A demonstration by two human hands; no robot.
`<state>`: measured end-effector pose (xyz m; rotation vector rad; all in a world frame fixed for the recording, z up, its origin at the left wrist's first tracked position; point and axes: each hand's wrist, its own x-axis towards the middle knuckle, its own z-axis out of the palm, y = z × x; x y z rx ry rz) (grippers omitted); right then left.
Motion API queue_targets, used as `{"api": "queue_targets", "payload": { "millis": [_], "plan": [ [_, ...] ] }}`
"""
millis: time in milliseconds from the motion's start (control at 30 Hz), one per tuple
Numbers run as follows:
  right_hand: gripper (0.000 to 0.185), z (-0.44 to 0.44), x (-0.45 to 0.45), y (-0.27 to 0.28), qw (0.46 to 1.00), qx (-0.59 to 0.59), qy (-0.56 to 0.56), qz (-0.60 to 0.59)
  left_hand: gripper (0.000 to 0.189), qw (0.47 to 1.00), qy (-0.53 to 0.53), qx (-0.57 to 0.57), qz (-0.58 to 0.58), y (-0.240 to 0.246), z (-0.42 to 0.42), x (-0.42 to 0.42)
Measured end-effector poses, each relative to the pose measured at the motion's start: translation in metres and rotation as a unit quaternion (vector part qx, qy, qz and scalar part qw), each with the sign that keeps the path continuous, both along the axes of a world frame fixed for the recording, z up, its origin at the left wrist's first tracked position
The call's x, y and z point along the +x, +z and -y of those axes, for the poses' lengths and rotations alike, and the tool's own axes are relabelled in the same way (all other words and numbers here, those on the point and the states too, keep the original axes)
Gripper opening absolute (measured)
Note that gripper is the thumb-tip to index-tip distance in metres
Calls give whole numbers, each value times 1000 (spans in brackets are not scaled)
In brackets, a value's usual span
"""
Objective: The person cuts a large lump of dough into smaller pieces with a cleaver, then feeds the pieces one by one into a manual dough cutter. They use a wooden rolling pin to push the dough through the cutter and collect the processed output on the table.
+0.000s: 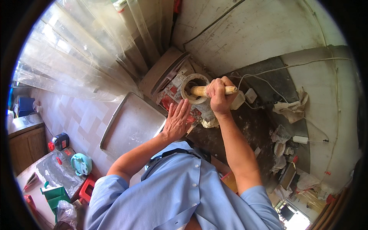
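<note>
A worn wooden pestle [198, 91] stands with its lower end inside the round opening of a hopper [185, 96] on a red and grey machine [166, 103]. My right hand [220, 93] is closed round the upper part of the pestle, its end sticking out past the fist. My left hand [178, 119] lies flat with its fingers extended, the tips at the near left rim of the hopper; it grips nothing. Below the hopper, a lump of pale, crumbly material [210, 123] shows at the machine's metal outlet. The inside of the hopper is mostly hidden.
Left of the machine is a large metal tray [132, 123]. Behind it hangs a translucent plastic curtain [95, 49]. Cables [267, 69] run along the wall at the right, near a crumpled cloth [291, 106]. A red stool [87, 188] and a green box [56, 197] are at lower left.
</note>
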<state>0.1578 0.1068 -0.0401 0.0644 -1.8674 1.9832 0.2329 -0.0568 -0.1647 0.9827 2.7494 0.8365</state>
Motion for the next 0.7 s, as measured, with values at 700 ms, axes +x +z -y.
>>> {"api": "queue_targets", "payload": {
  "millis": [700],
  "plan": [
    [32,-47,64,45,974,-145,-117,-126,79,999,-16,-30,-4,-9,-11,4]
  ]
}}
